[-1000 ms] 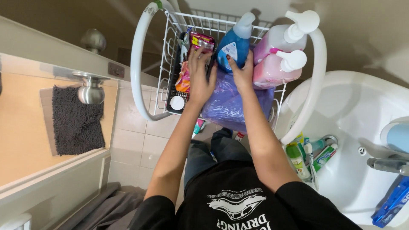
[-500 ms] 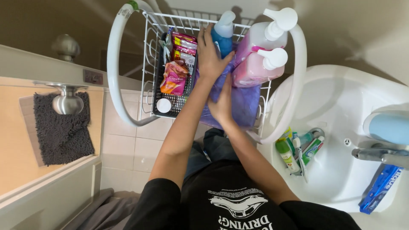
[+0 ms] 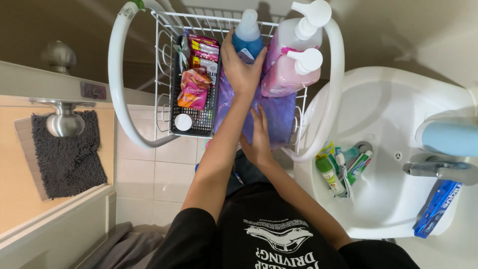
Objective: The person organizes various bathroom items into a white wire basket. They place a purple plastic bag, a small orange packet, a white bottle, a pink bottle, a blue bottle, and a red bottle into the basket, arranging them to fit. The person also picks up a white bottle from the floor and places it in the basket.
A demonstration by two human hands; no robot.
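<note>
A: Two hands were in the white wire rack (image 3: 164, 60) — but start from the left. What was over there?

B: A dark grey mat (image 3: 67, 152) lay on the pale floor by a metal door knob (image 3: 63, 122). Next came the rack with its curved white tube frame, and in its left part a black mesh basket (image 3: 196, 127) held pink and red sachets (image 3: 195, 87) and a small white round cap.

A: And the hands?

B: The left hand (image 3: 241, 67) was closed around the blue bottle (image 3: 247, 37), which stood upright at the back of the rack, just beside two pink pump bottles (image 3: 291, 65). The right hand (image 3: 259, 142) lay lower, fingers spread flat against a purple plastic bag (image 3: 276, 112) at the rack's front — pressing on it rather than clearly gripping it, so I couldn't tell more.

A: Further right?

B: A white sink (image 3: 388, 99), with tubes and a toothbrush (image 3: 343, 172) bunched at its near-left rim, a metal tap (image 3: 440, 169), a light blue cup (image 3: 448, 137) and a blue box (image 3: 438, 206) at the right edge.
</note>
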